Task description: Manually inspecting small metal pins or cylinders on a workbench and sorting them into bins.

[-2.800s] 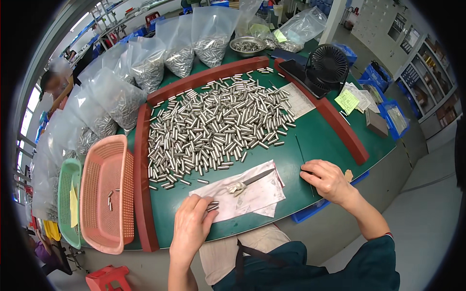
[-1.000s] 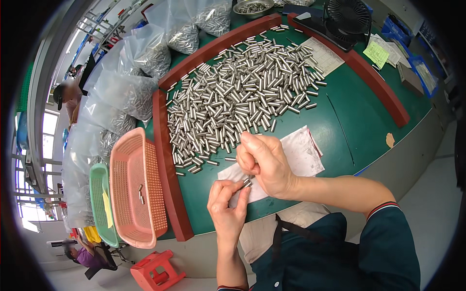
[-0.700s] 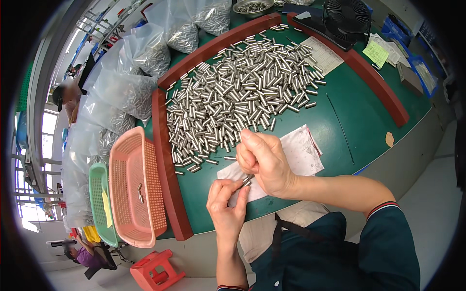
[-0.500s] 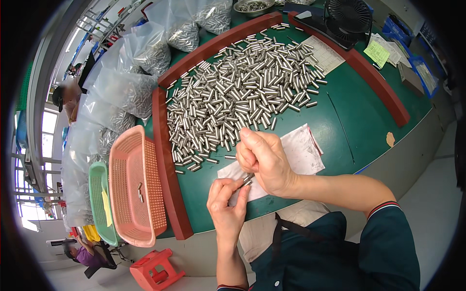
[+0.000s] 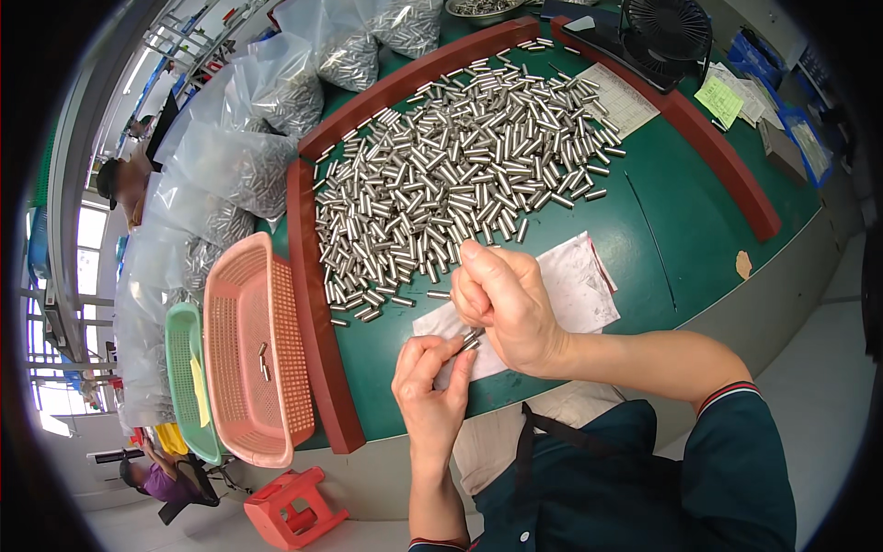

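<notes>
Since the picture from almost three seconds back, the right hand (image 5: 506, 308) has come in from the right side of the green desk (image 5: 671, 221) to the middle of the frame, and both hands have stayed there, close together, for the last second. The left hand (image 5: 430, 391) sits just below it. The fingers of both hands are pinched narrow on one small shiny metal pin (image 5: 471, 339), held between them over the white crumpled paper sheet (image 5: 575, 290) at the near edge of the desk.

Above the hands lies a big heap of silver metal pins (image 5: 460, 175), fenced in by a dark red frame (image 5: 308, 304). Clear plastic bags of pins (image 5: 248, 156) stand along the upper left. A pink plastic basket (image 5: 248, 368) with a few pins in it sits at the lower left, touching a green basket (image 5: 184, 386) that holds a yellow tag (image 5: 200, 391).

At the upper right are a black fan (image 5: 670, 32), a white form sheet (image 5: 625, 97) and a square yellow-green note (image 5: 722, 99). A blue tray (image 5: 805, 143) sits at the far right edge.

The desk is bare green to the right of the paper.
</notes>
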Tool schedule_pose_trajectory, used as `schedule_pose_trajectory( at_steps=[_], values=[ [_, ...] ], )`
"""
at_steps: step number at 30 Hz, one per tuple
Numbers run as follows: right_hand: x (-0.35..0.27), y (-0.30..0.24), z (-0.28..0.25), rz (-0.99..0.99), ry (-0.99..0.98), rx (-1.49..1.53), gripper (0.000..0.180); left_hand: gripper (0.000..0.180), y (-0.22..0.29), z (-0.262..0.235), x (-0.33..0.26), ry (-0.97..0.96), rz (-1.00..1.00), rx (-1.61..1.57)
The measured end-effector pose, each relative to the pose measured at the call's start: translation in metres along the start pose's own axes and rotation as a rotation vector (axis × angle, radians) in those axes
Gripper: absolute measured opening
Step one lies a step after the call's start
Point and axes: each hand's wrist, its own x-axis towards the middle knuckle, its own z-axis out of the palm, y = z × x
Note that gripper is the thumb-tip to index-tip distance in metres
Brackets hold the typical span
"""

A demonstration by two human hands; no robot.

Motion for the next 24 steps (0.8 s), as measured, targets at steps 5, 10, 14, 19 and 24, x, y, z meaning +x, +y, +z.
schedule_pose_trajectory(
  at_steps=[5,10,14,19,24],
  values=[
    [0.0006,0.0011,0.0000,0.007,-0.008,-0.010,0.045,0.020,0.0006,-0.0008,-0.0005,-0.003,-0.007,-0.001],
    [-0.0002,0.0028,0.0011,0.013,-0.004,-0.005,0.044,0.020,0.0003,-0.0016,-0.0001,-0.005,-0.013,-0.007],
    [-0.0012,0.0037,0.0009,-0.021,-0.008,-0.032,0.043,0.020,0.0006,-0.0017,0.0010,-0.011,-0.018,-0.016],
    [-0.0059,0.0043,0.0032,-0.034,-0.026,-0.083,0.042,0.020,-0.0013,-0.0035,0.0028,-0.022,-0.001,-0.043],
    [-0.0081,0.0062,0.0013,-0.083,-0.060,-0.210,0.041,0.020,-0.0012,-0.0045,0.0045,-0.037,-0.012,-0.052]
  ],
)
